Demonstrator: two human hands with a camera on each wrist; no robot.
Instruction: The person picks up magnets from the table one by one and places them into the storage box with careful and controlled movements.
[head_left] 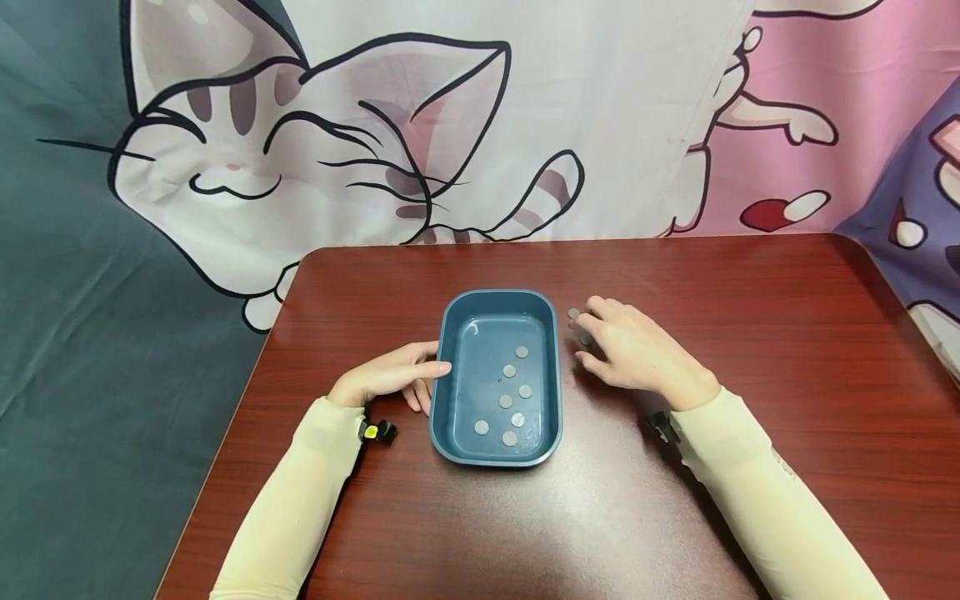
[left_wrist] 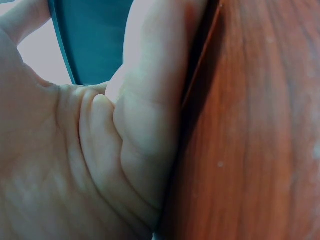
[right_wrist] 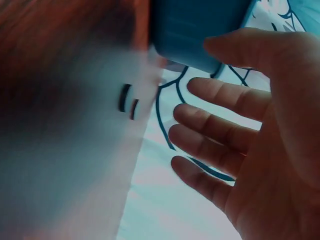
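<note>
A blue rectangular tray (head_left: 496,451) lies on the table with several silver coins (head_left: 506,401) scattered on its bottom. My left hand (head_left: 393,372) holds the tray's left side, thumb over the rim and the other fingers outside the wall. The left wrist view has the palm (left_wrist: 55,155) close up, the tray wall behind it. To the right of the tray, my right hand (head_left: 633,346) hovers by two loose coins (head_left: 573,313) on the table. Its fingers (right_wrist: 215,135) are spread and hold nothing in the right wrist view, where both coins (right_wrist: 125,97) lie apart from the fingertips.
The brown wooden table (head_left: 787,350) reaches back to a cartoon cat curtain (head_left: 360,142) hanging behind its far edge. Small dark devices sit at both wrists, a black one (head_left: 384,432) at the left.
</note>
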